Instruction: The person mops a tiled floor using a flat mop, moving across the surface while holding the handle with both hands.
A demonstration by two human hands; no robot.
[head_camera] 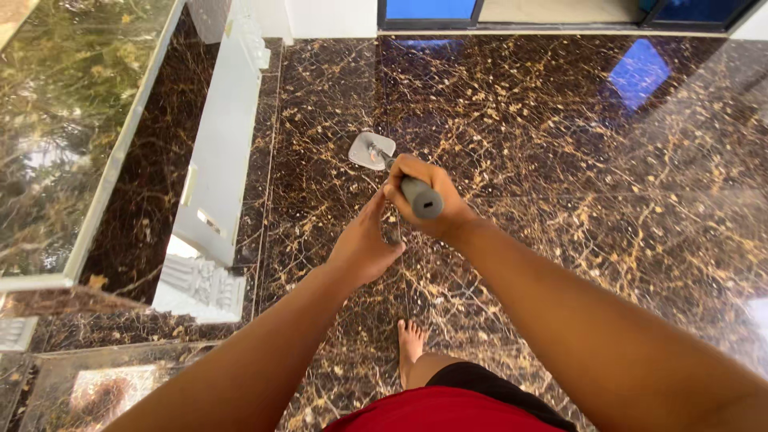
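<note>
Mop handle, grey with a rounded rubbery grip, was clenched in the right hand; its flat grey head lay on the floor just ahead. Left hand touched the shaft below, fingers loosely curled. Floor: glossy dark marble tiles, gold-veined, wide open to the right. White carved pillar and glass ledge hemmed the left.

I stood barefoot, my foot on a dark brown marble floor with gold veining. A white carved pillar stood at left beside a glossy marble ledge. A blue-paned door lay ahead.
</note>
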